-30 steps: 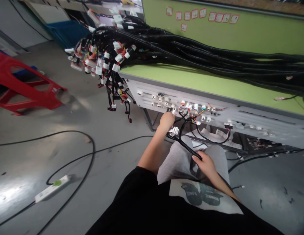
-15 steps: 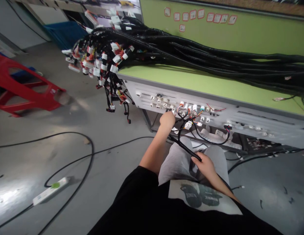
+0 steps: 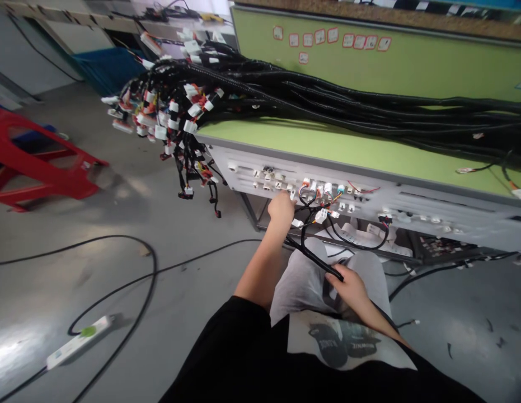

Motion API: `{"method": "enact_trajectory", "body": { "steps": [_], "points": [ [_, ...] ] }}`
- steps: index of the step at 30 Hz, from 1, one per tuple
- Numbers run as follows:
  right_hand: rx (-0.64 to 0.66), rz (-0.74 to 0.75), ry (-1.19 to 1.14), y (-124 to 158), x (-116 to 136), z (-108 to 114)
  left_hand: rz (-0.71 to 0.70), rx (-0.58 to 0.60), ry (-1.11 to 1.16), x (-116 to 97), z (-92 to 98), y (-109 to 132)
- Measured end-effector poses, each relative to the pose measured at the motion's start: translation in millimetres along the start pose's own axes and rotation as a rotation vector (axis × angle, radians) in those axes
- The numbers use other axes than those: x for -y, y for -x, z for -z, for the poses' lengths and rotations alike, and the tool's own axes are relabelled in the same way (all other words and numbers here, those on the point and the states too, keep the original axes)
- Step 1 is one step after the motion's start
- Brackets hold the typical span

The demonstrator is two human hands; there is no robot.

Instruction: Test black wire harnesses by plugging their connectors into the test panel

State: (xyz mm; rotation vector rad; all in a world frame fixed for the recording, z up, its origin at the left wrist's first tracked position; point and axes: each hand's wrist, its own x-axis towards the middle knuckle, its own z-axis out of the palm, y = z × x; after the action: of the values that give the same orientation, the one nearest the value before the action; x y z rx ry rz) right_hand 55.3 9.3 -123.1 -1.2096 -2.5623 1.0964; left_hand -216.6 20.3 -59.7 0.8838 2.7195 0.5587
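My left hand [image 3: 281,208] reaches up to the grey socket panel [image 3: 411,201] on the front of the bench, its fingers closed at a small white connector by the sockets. My right hand [image 3: 349,288] rests on my lap, closed around the black sleeved cable [image 3: 313,256] of a wire harness. That cable rises from my lap to the panel, where its coloured wires and white plugs [image 3: 321,215] hang or sit in sockets.
A thick pile of black harnesses [image 3: 327,106] with white connectors lies across the green bench top [image 3: 348,148] and droops over its left end. A red plastic stool [image 3: 37,162] stands at the left. A white power strip [image 3: 73,344] and black cords lie on the grey floor.
My left hand stays at the panel's sockets, shifting slightly. A white plug that hung near my left hand now sits higher by the panel. My right hand keeps its grip.
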Motion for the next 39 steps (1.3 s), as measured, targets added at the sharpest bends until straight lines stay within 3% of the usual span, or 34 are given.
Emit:
{"method": "enact_trajectory", "body": {
  "steps": [7, 16, 21, 25, 29, 34, 39],
  "points": [
    [0.017, -0.014, 0.020, 0, 2, 1, -0.064, -0.047, -0.056, 1, -1.6, 2],
    [0.033, -0.012, 0.036, -5, 5, -1, -0.021, -0.064, -0.015, -1, -6.7, -12],
    [0.038, 0.003, 0.005, -6, 7, 0, -0.105, 0.007, 0.029, 4, 15.8, -5],
    [0.034, 0.015, -0.010, -2, 6, 2, -0.294, 0.033, 0.354, 24, 36.8, 15],
    [0.021, 0.000, -0.002, 1, 7, 3, -0.448, 0.131, 0.738, 46, 39.5, 28],
    [0.021, 0.030, -0.034, 2, 5, 3, -0.425, 0.241, 1.089, 57, 43.7, 29],
    [0.034, 0.024, -0.032, 2, 4, 3, -0.438, 0.409, 1.211, 53, 76.7, 29]
  ]
}}
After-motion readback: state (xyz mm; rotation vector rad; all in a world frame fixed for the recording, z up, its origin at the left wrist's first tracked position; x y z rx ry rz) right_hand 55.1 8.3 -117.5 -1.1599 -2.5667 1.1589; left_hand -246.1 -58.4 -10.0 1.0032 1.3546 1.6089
